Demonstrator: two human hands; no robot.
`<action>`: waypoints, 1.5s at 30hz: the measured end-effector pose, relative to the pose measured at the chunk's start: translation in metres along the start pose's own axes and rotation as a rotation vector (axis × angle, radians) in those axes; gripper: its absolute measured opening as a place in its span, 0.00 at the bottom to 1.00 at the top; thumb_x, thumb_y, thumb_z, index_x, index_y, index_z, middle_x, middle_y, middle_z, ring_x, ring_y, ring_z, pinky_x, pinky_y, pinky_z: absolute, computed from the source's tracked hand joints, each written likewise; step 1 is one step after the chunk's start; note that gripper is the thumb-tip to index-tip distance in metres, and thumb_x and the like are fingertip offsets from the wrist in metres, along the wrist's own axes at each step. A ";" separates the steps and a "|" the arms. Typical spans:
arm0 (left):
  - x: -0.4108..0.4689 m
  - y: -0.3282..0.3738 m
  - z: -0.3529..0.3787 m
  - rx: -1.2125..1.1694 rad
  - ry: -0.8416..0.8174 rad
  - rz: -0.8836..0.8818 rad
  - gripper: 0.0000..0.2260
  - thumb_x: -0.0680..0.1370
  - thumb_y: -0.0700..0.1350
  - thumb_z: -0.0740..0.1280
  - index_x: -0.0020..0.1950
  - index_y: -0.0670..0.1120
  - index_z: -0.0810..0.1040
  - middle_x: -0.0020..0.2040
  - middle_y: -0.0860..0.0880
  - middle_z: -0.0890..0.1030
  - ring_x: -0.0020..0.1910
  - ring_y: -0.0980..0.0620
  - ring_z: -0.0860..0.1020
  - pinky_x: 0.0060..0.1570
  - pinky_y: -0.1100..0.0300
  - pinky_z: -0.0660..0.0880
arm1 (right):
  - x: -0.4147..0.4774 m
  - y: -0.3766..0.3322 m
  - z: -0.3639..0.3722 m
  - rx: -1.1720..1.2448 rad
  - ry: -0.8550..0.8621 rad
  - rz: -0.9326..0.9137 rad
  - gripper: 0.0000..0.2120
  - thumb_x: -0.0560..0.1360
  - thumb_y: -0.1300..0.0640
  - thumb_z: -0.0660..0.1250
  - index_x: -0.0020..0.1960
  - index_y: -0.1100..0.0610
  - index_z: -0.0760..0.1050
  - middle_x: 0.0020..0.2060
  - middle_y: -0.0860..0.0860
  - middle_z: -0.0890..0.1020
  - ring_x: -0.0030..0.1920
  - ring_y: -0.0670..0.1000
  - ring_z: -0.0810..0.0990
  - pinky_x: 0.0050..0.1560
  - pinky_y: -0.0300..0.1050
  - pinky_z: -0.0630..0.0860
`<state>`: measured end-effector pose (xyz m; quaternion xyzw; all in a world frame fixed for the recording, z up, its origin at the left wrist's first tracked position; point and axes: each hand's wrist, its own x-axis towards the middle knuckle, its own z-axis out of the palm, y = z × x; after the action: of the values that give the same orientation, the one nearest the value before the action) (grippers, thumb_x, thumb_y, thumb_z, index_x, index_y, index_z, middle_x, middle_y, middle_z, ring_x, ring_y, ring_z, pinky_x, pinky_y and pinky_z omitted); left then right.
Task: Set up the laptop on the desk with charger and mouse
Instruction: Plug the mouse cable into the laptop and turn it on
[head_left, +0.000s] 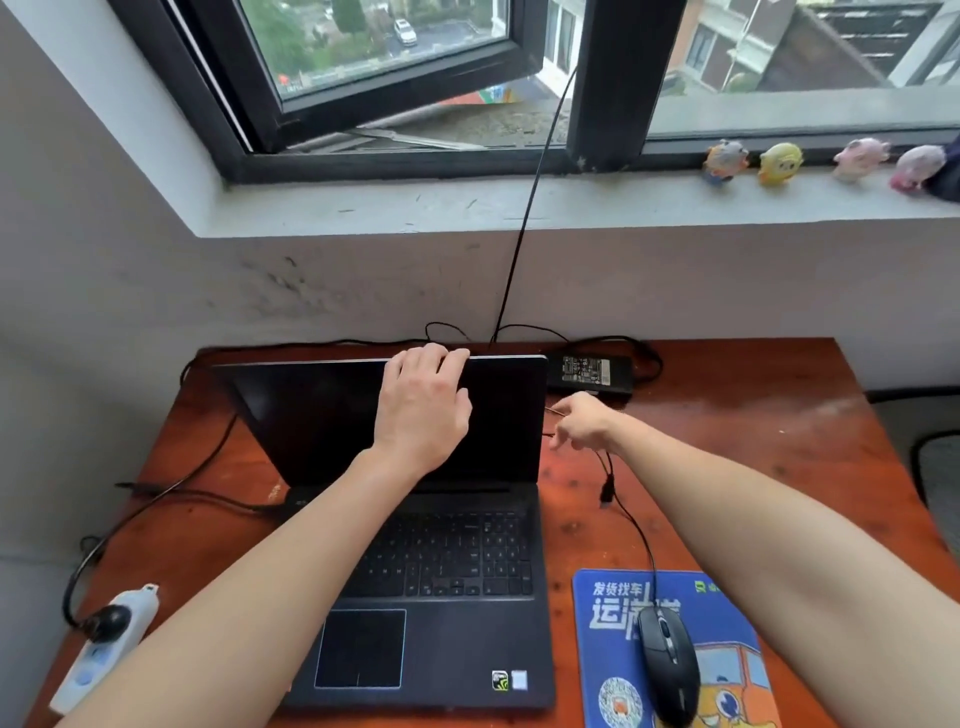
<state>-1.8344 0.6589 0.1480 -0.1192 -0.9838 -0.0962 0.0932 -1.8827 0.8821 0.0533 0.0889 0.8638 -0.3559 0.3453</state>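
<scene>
A dark laptop (431, 597) stands open on the reddish wooden desk (727, 441), its screen (311, 415) black. My left hand (423, 400) grips the top edge of the lid. My right hand (584, 421) is at the laptop's right side, fingers pinched on the mouse cable (631, 525). That cable runs down to a black mouse (667, 665) on a blue mouse pad (608, 649). The black charger brick (589, 371) lies behind the laptop's right corner. A charger cable (208, 467) reaches the laptop's left side.
A white power strip (104, 649) with a black plug in it lies at the desk's left front corner. A black cable (519, 234) climbs from behind the laptop to the open window. Several small toy figures (779, 163) sit on the sill.
</scene>
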 end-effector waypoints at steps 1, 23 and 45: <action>0.000 0.000 0.000 -0.008 -0.004 0.000 0.20 0.77 0.46 0.63 0.69 0.46 0.71 0.60 0.47 0.76 0.62 0.48 0.72 0.69 0.53 0.61 | -0.003 0.006 -0.002 0.069 0.041 0.009 0.22 0.74 0.73 0.58 0.68 0.65 0.70 0.38 0.57 0.83 0.22 0.43 0.70 0.23 0.35 0.65; -0.021 0.118 0.080 -1.356 -0.642 -0.945 0.04 0.78 0.36 0.65 0.47 0.43 0.71 0.40 0.40 0.82 0.22 0.56 0.70 0.20 0.67 0.63 | -0.140 0.090 0.003 -0.096 -0.217 -0.150 0.12 0.77 0.52 0.66 0.41 0.57 0.83 0.24 0.44 0.71 0.21 0.42 0.63 0.23 0.36 0.61; -0.112 0.061 0.148 -0.054 -0.505 -0.240 0.15 0.78 0.45 0.62 0.64 0.43 0.73 0.64 0.43 0.71 0.62 0.42 0.70 0.59 0.49 0.70 | -0.049 0.134 0.044 1.082 0.045 0.412 0.05 0.79 0.62 0.64 0.49 0.65 0.74 0.44 0.60 0.80 0.28 0.50 0.84 0.31 0.40 0.81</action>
<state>-1.7355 0.7240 -0.0073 -0.0243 -0.9801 -0.0999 -0.1701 -1.7693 0.9546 -0.0112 0.4268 0.5308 -0.6703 0.2946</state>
